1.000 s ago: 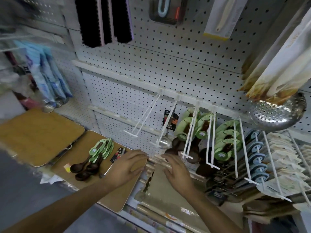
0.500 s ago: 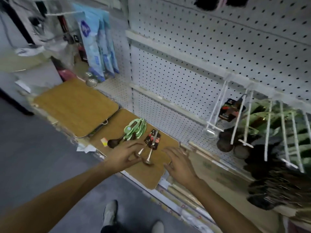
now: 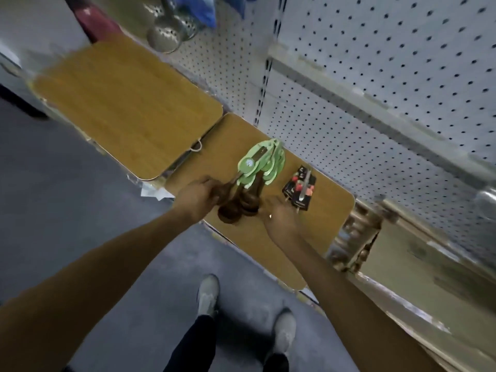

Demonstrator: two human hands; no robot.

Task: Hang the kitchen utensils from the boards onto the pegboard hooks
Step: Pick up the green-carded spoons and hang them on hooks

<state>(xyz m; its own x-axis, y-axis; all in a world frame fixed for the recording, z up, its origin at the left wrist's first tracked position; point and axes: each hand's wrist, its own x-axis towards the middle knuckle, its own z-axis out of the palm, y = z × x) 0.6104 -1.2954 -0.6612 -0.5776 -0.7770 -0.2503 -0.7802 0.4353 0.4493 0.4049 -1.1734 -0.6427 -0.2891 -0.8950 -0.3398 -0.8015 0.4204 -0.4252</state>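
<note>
Left hand (image 3: 197,201): fingers curled around the dark bowl ends of the wooden spoons (image 3: 239,202), gripping them from the left side.
Right hand (image 3: 280,217): lies palm down on the near board (image 3: 327,208), just right of the spoon bowls; motion blur hides the fingers, so it cannot be told whether they are loose or closing on anything.
Wooden spoons: a bundle of dark brown spoons lying on the near board, bowls toward the person, handles pointing at the pegboard (image 3: 389,63).
Green cards (image 3: 261,163): fanned light-green packaging cards on the spoon handles, resting on the board's far part.
Black-carded utensils (image 3: 300,190): a small stack with black and red cards and a metal stem, lying on the same board just right of the green cards and touching the right hand's fingertips.
Far board (image 3: 128,103): a second wood-grain board to the left, its corner next to the near board; a small white loop hangs at its near edge.
Pegboard: white perforated panel rising behind both boards.
Metal skimmers (image 3: 167,30): perforated steel bowls hanging above the far board's rear edge.
Floor (image 3: 67,205): grey, with two grey shoes (image 3: 208,294) in view below the arms.
</note>
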